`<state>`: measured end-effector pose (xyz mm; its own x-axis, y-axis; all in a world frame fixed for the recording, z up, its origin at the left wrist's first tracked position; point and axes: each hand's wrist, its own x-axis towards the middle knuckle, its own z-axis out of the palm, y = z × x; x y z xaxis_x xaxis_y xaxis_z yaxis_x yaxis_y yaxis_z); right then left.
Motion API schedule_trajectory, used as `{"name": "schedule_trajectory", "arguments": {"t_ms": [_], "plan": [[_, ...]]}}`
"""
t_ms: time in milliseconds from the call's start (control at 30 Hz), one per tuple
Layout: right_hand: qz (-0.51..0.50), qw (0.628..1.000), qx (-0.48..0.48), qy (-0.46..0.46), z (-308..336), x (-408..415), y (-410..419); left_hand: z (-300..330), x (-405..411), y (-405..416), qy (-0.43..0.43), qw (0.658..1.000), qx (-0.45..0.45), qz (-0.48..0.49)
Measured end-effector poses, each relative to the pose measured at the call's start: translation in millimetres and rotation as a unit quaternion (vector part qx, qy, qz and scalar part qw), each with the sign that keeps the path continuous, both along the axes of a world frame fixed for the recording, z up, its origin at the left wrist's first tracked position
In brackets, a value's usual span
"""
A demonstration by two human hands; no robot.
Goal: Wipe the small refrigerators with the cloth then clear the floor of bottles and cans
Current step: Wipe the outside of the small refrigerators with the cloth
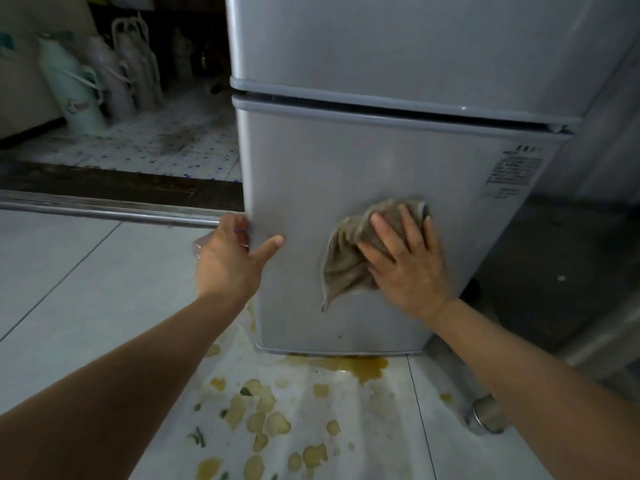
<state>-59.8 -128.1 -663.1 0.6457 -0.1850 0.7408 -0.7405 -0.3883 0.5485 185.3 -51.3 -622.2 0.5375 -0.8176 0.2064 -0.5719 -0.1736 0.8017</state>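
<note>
A small grey two-door refrigerator (398, 161) stands in front of me. My right hand (407, 261) presses a crumpled beige cloth (346, 261) flat against the middle of the lower door, fingers spread over it. My left hand (232, 258) grips the lower door's left edge, thumb on the front face and fingers wrapped behind. A metal can (486, 415) lies on the floor at the fridge's lower right corner.
Yellow-brown liquid (360, 367) has pooled under the fridge's front edge, with patches spread over a white sheet on the tiled floor. Behind a metal door rail (104, 209) at the left stand several pale thermos jugs (79, 95).
</note>
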Motion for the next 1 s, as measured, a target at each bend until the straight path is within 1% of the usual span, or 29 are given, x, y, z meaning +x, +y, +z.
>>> {"name": "schedule_trajectory", "arguments": {"t_ms": [67, 100, 200, 267, 300, 367, 433, 500, 600, 667, 733, 867, 933, 1000], "plan": [[-0.004, 0.996, 0.018, 0.093, -29, -18, 4, -2, 1, -1, -0.011, 1.0, 0.0, -0.005], [-0.007, 0.992, 0.03, 0.122, -36, -24, 7, -3, 1, 0, -0.015, 1.0, -0.003, -0.006], [0.003, 0.986, 0.05, 0.158, -29, -30, 11, -5, 1, 2, -0.017, 1.0, -0.012, -0.007], [0.007, 0.988, 0.041, 0.148, -4, -35, 9, -4, 1, 2, -0.02, 1.0, -0.019, -0.013], [0.004, 0.992, 0.039, 0.118, 10, -40, 6, -4, 1, 2, -0.024, 0.999, -0.023, -0.016], [-0.009, 0.999, 0.047, 0.008, 27, -45, 0, -5, 2, 2, -0.033, 0.999, -0.029, -0.018], [-0.017, 0.992, 0.063, -0.108, 20, -41, -2, -7, 1, 2, -0.039, 0.998, -0.036, -0.017], [-0.041, 0.976, 0.092, -0.192, -9, -35, 3, -8, 1, 0, -0.041, 0.998, -0.035, -0.017], [-0.095, 0.943, 0.167, -0.272, -53, -29, 19, -8, 3, -1, -0.041, 0.998, -0.032, -0.022], [-0.109, 0.919, 0.192, -0.326, -59, -17, 26, -9, 2, -1, -0.039, 0.998, -0.036, -0.022], [-0.107, 0.891, 0.176, -0.405, -40, -1, 26, -9, 0, 1, -0.036, 0.998, -0.044, -0.022], [-0.086, 0.829, 0.087, -0.546, 35, 8, 10, -9, -2, 1, -0.037, 0.997, -0.053, -0.03], [-0.054, 0.814, 0.068, -0.574, 51, 5, 3, -11, -2, 2, -0.038, 0.997, -0.067, -0.028], [-0.028, 0.811, 0.055, -0.582, 53, 4, 1, -14, -4, 2, -0.036, 0.996, -0.084, -0.025]]}}
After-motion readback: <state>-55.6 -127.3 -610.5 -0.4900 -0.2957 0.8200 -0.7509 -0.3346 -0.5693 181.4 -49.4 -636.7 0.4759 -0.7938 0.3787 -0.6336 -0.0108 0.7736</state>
